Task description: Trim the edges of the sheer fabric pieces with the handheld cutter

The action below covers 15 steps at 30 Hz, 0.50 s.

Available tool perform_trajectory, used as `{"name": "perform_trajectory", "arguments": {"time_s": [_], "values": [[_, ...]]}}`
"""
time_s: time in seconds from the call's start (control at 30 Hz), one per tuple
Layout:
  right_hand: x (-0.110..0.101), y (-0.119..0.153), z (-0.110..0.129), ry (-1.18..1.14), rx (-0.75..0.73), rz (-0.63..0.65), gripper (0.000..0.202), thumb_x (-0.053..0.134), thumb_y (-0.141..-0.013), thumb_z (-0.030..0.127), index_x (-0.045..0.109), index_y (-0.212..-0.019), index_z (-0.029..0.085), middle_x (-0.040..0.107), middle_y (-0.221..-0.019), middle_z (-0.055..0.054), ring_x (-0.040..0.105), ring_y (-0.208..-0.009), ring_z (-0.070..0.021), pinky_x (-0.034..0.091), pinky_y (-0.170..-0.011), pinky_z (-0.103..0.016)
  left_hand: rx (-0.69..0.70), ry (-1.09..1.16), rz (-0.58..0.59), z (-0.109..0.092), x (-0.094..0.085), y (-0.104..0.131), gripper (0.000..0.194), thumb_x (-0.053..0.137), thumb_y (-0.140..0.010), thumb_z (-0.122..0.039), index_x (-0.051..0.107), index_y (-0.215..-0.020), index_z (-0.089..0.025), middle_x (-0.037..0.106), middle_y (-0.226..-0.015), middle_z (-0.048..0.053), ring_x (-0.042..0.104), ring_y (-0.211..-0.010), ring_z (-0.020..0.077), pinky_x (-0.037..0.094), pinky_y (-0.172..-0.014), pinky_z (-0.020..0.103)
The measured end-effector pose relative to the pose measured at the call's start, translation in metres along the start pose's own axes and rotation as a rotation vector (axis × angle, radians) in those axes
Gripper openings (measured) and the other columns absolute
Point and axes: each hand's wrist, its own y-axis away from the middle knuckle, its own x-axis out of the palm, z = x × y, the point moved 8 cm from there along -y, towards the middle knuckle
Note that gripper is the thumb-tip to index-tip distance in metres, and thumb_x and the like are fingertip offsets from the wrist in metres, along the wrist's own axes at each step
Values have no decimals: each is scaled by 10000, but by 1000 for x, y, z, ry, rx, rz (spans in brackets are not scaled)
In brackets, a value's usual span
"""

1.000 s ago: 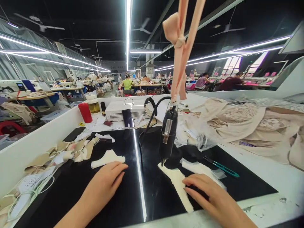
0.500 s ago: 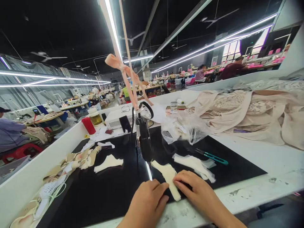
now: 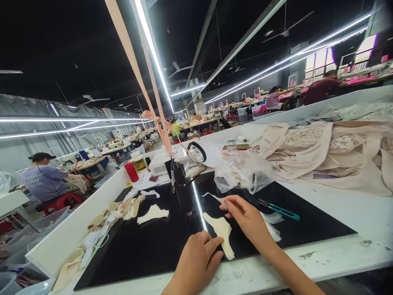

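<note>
On a black board point(image 3: 129, 246), a cream fabric piece point(image 3: 224, 229) with a flared upper end lies flat near the front edge. My left hand point(image 3: 198, 258), its fingers bent, presses its fingertips on the left side of this piece. To the upper right, my right hand point(image 3: 241, 215) is raised over the board and pinches a thin whitish strip point(image 3: 213, 197) that trails off to the left. Partly behind my right forearm lie thin white pieces point(image 3: 272, 227). A black hand tool point(image 3: 181, 186) hangs from pink straps above the board, tip down.
Another cream piece point(image 3: 153, 214) lies left, beside a row of beige and white scraps point(image 3: 101, 235). Teal thread snips point(image 3: 281, 209) lie right. Behind are a plastic bag point(image 3: 245, 172), a white box point(image 3: 159, 164) and heaped beige fabric point(image 3: 307, 151). A person in purple point(image 3: 46, 178) sits left.
My right hand has left the cream piece, moved up and now pinches a thin strip. My left hand stays at the piece. The view has turned slightly left, and the hanging tool has shifted.
</note>
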Motion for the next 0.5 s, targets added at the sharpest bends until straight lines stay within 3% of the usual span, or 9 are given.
{"name": "perform_trajectory", "arguments": {"time_s": [0.17,0.27,0.37,0.43,0.5], "values": [[1,12,30,-15,-108,29,351,583,-952,561,734,-976,246,792,-1039,-79,751,-941,-259,608,-879,-345,-30,122,-35,3,0,1,398,574,-987,-318,667,-1373,-287,681,-1096,109,637,-999,296,477,-917,417],[5,29,44,-5,-161,84,322,636,-923,564,768,-948,272,797,-1038,-76,744,-950,-271,605,-843,-317,-57,266,-81,8,-2,2,370,569,-976,-329,707,-1316,-282,699,-1077,99,647,-983,282,469,-920,402],[10,48,49,-14,-179,111,317,644,-922,581,783,-949,297,800,-1026,-67,747,-916,-263,609,-804,-290,-128,464,-152,21,-4,0,334,490,-1018,-391,776,-1104,-242,715,-978,74,651,-914,247,475,-892,374],[13,57,49,-31,-198,125,314,648,-920,590,793,-948,313,799,-1015,-59,749,-900,-258,610,-810,-282,-192,624,-189,34,-2,-4,465,435,-1032,-499,767,-923,-191,698,-850,68,641,-810,225,492,-823,357],[18,62,49,-30,-231,153,295,647,-922,582,800,-941,331,799,-992,-46,754,-888,-254,615,-803,-272,-247,797,-197,44,2,-7,606,407,-1001,-648,731,-860,-155,662,-748,63,616,-701,202,502,-739,341]]}}
